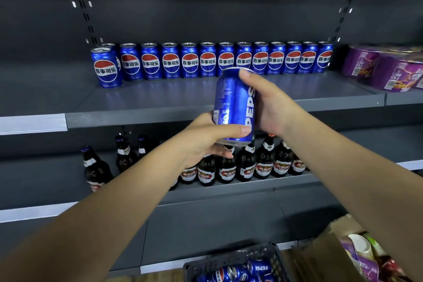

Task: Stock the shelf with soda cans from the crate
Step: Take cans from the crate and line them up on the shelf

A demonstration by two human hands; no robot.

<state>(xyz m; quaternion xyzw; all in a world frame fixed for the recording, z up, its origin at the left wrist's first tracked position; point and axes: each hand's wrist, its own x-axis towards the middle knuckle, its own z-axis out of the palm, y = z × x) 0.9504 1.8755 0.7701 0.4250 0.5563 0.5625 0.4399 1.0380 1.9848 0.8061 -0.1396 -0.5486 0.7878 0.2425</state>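
A blue Pepsi can (233, 103) is held upright in the air in front of the shelf edge, gripped by both hands. My left hand (206, 142) holds its bottom and my right hand (270, 105) wraps its top and right side. On the dark grey shelf (160, 98) a row of several blue Pepsi cans (208, 59) stands along the back, and one more can (106, 67) stands in front at the left end. A dark plastic crate (231, 258) at the bottom holds several loose cans (259, 268) lying on their sides.
Purple snack packs (384, 68) sit at the right of the same shelf. Brown beer bottles (247, 162) fill the shelf below. An open cardboard box (338, 249) with purple packs stands right of the crate. Bare shelf surface lies in front of the can row.
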